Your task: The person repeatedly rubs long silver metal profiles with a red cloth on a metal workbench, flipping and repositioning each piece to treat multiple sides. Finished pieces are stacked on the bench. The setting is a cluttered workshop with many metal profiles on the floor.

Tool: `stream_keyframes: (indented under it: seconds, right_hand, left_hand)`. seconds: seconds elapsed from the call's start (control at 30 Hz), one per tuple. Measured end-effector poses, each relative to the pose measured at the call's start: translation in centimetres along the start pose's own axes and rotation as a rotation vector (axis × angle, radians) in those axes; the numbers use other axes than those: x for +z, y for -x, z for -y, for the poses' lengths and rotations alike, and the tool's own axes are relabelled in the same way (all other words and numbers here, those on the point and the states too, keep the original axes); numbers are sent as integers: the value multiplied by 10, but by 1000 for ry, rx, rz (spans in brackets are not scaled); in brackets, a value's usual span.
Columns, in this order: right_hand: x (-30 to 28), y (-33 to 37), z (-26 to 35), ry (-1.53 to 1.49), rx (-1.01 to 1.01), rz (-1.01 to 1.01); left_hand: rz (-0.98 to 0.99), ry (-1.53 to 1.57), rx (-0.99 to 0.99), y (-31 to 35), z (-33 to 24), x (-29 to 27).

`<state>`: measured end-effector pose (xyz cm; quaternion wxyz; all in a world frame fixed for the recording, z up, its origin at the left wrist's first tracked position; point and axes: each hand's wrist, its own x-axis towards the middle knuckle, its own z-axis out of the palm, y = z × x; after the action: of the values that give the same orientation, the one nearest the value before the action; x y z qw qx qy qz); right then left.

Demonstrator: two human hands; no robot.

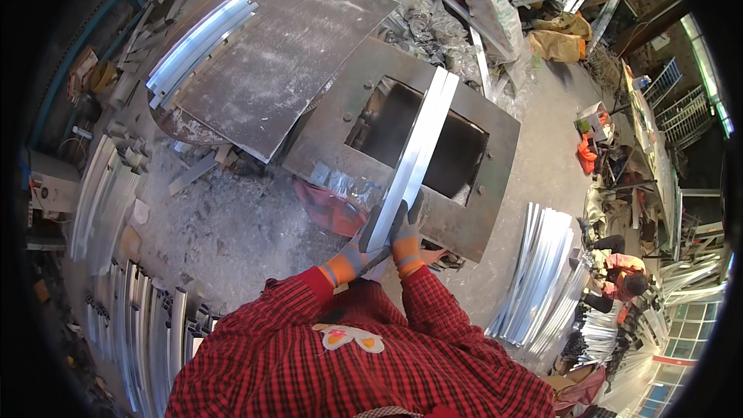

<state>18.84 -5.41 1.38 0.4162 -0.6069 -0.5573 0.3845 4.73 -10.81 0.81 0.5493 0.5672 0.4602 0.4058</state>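
Both my hands wear grey gloves with orange cuffs, below red checked sleeves. Between them is the near end of a bundle of long silver metal profiles (418,147). My left hand (357,251) grips its left side, and my right hand (405,234) wraps round the right side. From my hands the profiles reach away across a steel table (487,147), passing over the dark rectangular opening (457,156) in its top. The palms and some fingertips are hidden behind the metal.
A larger steel plate table (286,54) adjoins on the far left, with several profiles (197,46) along its edge. Stacks of profiles stand at right (538,271) and lower left (139,333). Plastic wrapping (426,27) lies behind the table. Another person (623,277) is at far right.
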Motion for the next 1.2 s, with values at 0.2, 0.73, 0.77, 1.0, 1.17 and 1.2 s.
stream_keyframes:
  seconds: [0.2,0.73,0.77,1.0,1.17,1.2]
  right_hand:
    - [-7,-34,33,-270,206,90]
    - [22,-23,50,1008,-389,46]
    - [32,-1,51,1031,-422,76]
    - [41,66,58,1102,-302,165]
    - [22,-27,63,1048,-348,59]
    - [12,-61,59,1161,-357,61]
  left_hand:
    - [169,-27,-124,-35,-2,-6]
    - [-30,-78,-166,60,13,-1]
    - [-61,-100,-174,81,43,2]
    - [22,22,-375,151,2,-17]
    - [-49,-43,-127,43,53,10]
    - [29,2,-165,8,23,0]
